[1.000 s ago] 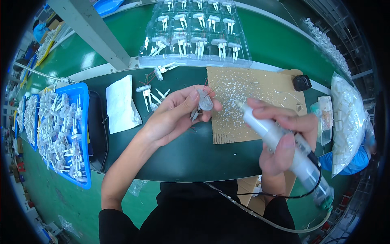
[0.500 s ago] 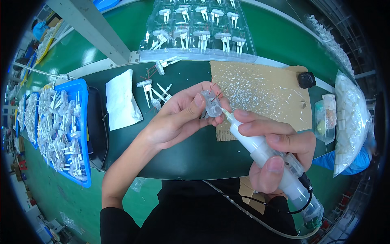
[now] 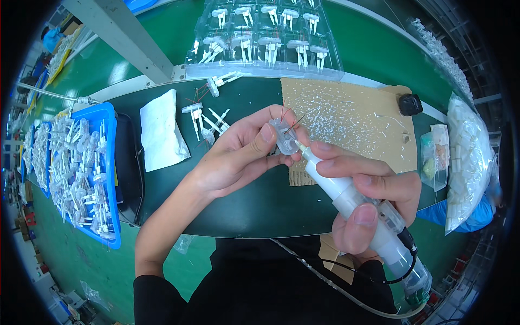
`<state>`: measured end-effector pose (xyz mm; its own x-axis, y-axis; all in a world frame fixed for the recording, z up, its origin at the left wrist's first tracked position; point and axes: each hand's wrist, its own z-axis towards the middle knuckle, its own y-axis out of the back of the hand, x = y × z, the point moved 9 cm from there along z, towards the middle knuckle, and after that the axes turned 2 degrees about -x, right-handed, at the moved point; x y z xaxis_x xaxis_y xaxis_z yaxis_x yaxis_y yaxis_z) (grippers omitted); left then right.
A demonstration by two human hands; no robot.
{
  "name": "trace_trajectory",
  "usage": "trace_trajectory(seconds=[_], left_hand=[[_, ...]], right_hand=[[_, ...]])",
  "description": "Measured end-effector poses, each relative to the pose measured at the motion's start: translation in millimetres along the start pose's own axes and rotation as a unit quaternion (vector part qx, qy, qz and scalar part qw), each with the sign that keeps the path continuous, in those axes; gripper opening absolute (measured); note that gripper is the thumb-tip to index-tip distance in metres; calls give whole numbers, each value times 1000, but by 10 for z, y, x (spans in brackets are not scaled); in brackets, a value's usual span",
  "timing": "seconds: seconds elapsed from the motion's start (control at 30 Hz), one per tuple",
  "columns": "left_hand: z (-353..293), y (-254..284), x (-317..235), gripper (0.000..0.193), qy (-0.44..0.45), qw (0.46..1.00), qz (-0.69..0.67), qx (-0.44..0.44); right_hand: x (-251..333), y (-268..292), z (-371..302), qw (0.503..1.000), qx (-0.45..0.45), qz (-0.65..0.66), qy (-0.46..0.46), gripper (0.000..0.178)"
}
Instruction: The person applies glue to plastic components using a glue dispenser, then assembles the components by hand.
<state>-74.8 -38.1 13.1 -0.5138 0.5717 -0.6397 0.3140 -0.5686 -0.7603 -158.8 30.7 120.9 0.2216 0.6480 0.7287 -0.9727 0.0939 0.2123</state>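
A small clear plastic part (image 3: 284,137) with thin red and dark wires is pinched between the thumb and fingers of my left hand (image 3: 238,154), above the dark green table. My right hand (image 3: 374,197) wraps round a white glue-dispensing syringe (image 3: 336,187) with a fine tip, a hose and a cable at its back end. The syringe points up and left, its tip at the clear part; whether they touch I cannot tell. Left of my left hand lie several white-and-clear parts (image 3: 193,111) with wires and white prongs.
A brown cardboard sheet (image 3: 352,119) strewn with white scraps lies behind my hands. A clear tray (image 3: 260,71) of similar parts stands at the back. At left are a blue basket (image 3: 115,179) and a white paper (image 3: 161,132); at right, a clear box (image 3: 433,162) and a bag (image 3: 467,168).
The syringe tip and the clear part have shifted very slightly against each other. Both hands keep their grip and nearly the same place.
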Motion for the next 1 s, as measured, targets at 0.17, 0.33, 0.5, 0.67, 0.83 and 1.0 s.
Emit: trace_trajectory(seconds=[0.17, 0.33, 0.5, 0.67, 0.83, 1.0], left_hand=[[-10, -10, -10, 32, -2, 1000, -2, 4], [-5, -45, -11, 37, 22, 1000, -3, -15], [-14, -51, -7, 43, 39, 999, 2, -35], [-16, -53, 0, 43, 44, 999, -6, -30], [-14, -66, 0, 43, 41, 999, -11, -28], [-19, -41, 11, 43, 37, 999, -13, -30]], right_hand=[[16, -2, 3, 1000, -1, 6, 3, 21], [24, 16, -4, 1000, -2, 6, 14, 19], [43, 0, -4, 1000, 10, 8, 20, 18], [51, 3, -1, 999, 14, 15, 24, 17], [54, 0, -3, 999, 16, 29, 35, 18], [56, -16, -6, 999, 24, 31, 34, 19]])
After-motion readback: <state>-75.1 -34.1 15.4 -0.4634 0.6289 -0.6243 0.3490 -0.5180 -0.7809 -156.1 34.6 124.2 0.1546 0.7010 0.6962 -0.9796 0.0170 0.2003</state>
